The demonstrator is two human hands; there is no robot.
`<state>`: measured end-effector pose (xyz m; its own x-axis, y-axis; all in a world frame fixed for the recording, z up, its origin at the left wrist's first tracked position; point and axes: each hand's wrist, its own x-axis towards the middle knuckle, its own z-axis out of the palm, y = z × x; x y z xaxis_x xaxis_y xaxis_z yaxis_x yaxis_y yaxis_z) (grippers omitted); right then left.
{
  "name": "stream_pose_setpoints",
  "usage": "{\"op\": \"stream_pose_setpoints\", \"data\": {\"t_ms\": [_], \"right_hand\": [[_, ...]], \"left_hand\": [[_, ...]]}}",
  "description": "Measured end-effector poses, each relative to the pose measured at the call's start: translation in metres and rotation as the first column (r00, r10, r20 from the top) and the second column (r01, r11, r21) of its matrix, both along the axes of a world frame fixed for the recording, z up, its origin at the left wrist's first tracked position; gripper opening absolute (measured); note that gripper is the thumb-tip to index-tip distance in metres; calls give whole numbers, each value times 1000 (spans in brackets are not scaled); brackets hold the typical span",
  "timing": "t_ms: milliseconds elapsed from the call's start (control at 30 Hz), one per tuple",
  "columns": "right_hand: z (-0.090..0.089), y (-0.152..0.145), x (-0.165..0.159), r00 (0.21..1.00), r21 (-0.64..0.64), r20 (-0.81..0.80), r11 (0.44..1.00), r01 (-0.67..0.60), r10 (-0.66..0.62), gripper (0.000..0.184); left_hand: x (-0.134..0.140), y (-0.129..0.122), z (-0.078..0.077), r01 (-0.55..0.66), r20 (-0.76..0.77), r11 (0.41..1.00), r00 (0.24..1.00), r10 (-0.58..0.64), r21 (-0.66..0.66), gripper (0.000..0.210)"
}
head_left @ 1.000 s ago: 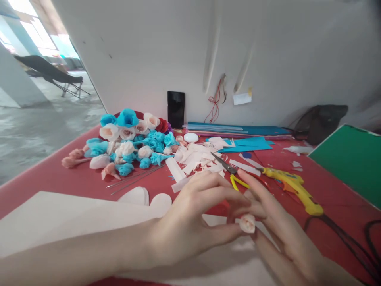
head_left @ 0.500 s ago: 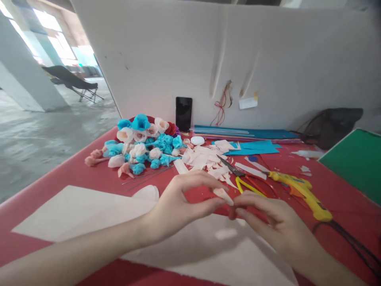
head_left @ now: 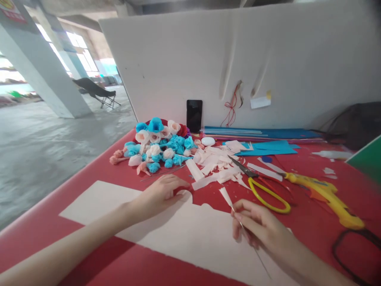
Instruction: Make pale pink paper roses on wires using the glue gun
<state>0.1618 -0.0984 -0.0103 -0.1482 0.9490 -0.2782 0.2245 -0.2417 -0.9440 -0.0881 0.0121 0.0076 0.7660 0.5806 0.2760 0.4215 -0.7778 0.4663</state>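
My right hand [head_left: 262, 224] pinches thin wire [head_left: 261, 259] below a slim paper bud [head_left: 226, 196]; left hand [head_left: 157, 195] by rounded paper [head_left: 187, 195], grip unclear.

Counter [head_left: 98, 262] smooth, faintly glossy; large sheet [head_left: 208, 242] matt paper. Rolled bud [head_left: 226, 196] matt paper, wire stem [head_left: 258, 254] bare metal; heaped flowers [head_left: 177, 143] crinkled, papery. Scissors [head_left: 252, 173] dull metal blades, smooth plastic handles; glue gun [head_left: 329, 194] smooth plastic.

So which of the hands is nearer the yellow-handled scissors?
Right: the right hand is just nearside of the scissors; the left hand is farther off, to their left.
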Motion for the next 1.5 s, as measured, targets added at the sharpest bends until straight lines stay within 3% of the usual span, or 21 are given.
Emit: {"op": "stream_pose_setpoints", "data": {"t_ms": [267, 733, 967, 1100, 1333, 1500], "right_hand": [[-16, 1, 5, 1000, -12, 26, 1000, 9, -9, 29], [-20, -2, 6, 999, 3, 31, 999, 43, -43, 30], [-9, -7, 2, 995, 41, -15, 994, 99, -99, 35], [-2, -3, -8, 998, 38, -51, 998, 49, -47, 35], [6, 24, -40, 997, 130, -57, 990, -47, 54, 26], [9, 46, -57, 999, 244, 41, 970, 21, -32, 32]], "left_hand": [[2, -5, -8, 79, 13, 971, 996, -84, 225, 13], [-4, -2, -19, 43, 112, 934, 990, -88, 354, 14], [-3, -4, -18, 20, 105, 953, 993, -55, 304, 12], [-3, -4, -20, 1, 127, 959, 991, -39, 285, 11], [-3, -5, -17, -1, 150, 960, 988, -42, 279, 13], [-1, -8, -16, -12, 129, 976, 992, -17, 219, 13]]}}
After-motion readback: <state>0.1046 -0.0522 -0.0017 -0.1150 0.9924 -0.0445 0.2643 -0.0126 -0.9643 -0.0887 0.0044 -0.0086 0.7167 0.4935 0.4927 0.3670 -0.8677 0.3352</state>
